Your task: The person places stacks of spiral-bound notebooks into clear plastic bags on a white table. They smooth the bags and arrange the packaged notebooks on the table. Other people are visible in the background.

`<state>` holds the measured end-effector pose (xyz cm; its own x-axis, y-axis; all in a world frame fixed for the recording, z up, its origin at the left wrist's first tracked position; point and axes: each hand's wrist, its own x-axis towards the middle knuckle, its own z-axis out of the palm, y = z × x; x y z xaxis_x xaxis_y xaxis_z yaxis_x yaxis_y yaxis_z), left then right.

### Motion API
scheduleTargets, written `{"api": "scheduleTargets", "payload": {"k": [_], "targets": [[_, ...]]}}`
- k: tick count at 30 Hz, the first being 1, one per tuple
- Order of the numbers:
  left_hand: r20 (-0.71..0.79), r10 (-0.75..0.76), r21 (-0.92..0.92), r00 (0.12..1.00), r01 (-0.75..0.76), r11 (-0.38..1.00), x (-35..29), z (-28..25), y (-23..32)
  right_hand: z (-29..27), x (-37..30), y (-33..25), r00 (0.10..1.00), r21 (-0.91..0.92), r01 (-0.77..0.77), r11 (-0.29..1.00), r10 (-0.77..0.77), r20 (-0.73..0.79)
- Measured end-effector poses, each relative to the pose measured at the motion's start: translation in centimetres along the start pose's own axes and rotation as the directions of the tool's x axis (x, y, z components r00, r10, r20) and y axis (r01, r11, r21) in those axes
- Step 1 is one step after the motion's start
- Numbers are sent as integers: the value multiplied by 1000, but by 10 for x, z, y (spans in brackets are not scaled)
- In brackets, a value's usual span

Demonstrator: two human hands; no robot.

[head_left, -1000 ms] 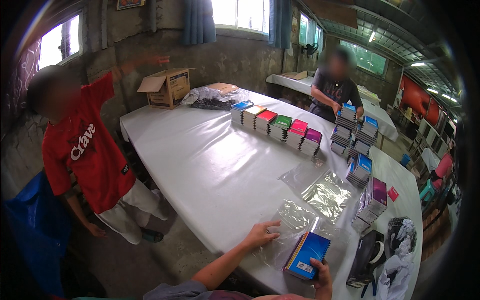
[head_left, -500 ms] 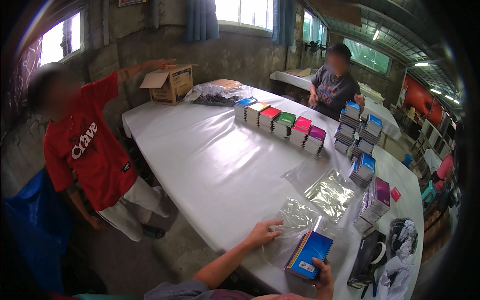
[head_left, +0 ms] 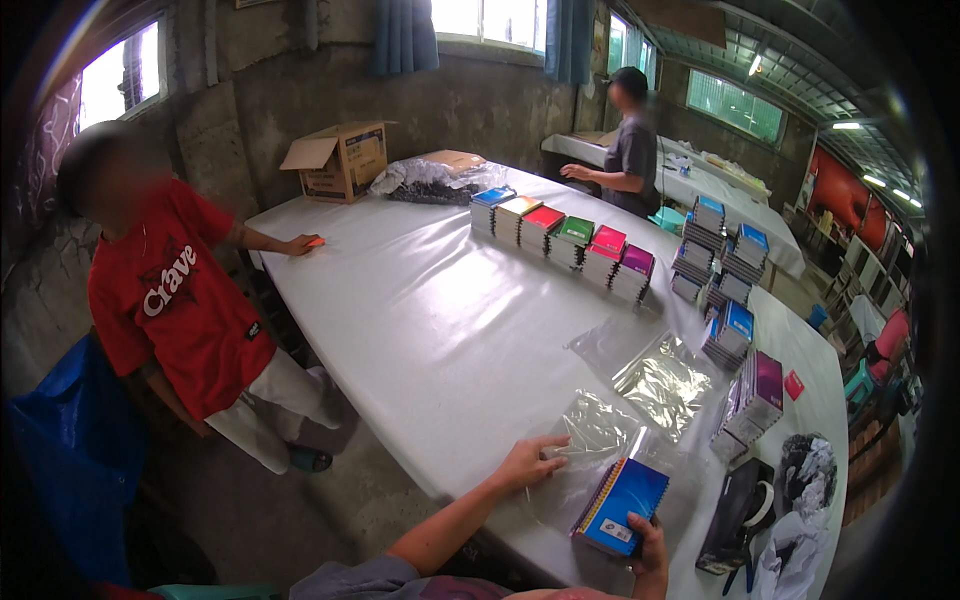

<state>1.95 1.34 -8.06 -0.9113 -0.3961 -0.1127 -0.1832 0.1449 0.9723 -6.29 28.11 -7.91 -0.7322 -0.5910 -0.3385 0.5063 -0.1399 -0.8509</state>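
Observation:
My right hand grips a small stack of spiral notebooks by its near right corner. The top notebook has a blue cover with a white label, and a yellowish coil runs down its left side. The stack lies over a clear plastic bag on the white-covered table; whether any of it is inside the bag I cannot tell. My left hand rests at the bag's left edge, its fingers apart and touching the film. Just beyond lies a pile of shiny clear bags.
Notebook stacks in several colours line the table's far side. More stacks stand at right, near a black case and crumpled plastic. A cardboard box sits far left. One person stands left, another behind.
The person in red has lowered an arm from the box to the tabletop, holding something orange. The person behind has turned and moved away from the stacks. My hands have hardly moved.

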Motion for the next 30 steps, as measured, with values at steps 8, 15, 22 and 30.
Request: {"api": "scheduleTargets", "payload": {"k": [8,15,22,30], "targets": [[-21,22,-44,1000,-22,999,1,4,-4,2,-5,-3,1000,-2,-1,1000,1,7],[-17,65,-55,998,-66,996,1,2,-7,5,-1,-4,998,31,-38,999,40,-43],[1,68,-14,998,-68,998,2,2,-5,4,-2,-3,998,54,-45,998,47,-34],[-12,97,-25,995,-97,995,4,2,-11,8,-3,-5,999,17,-30,999,31,-43]]}}
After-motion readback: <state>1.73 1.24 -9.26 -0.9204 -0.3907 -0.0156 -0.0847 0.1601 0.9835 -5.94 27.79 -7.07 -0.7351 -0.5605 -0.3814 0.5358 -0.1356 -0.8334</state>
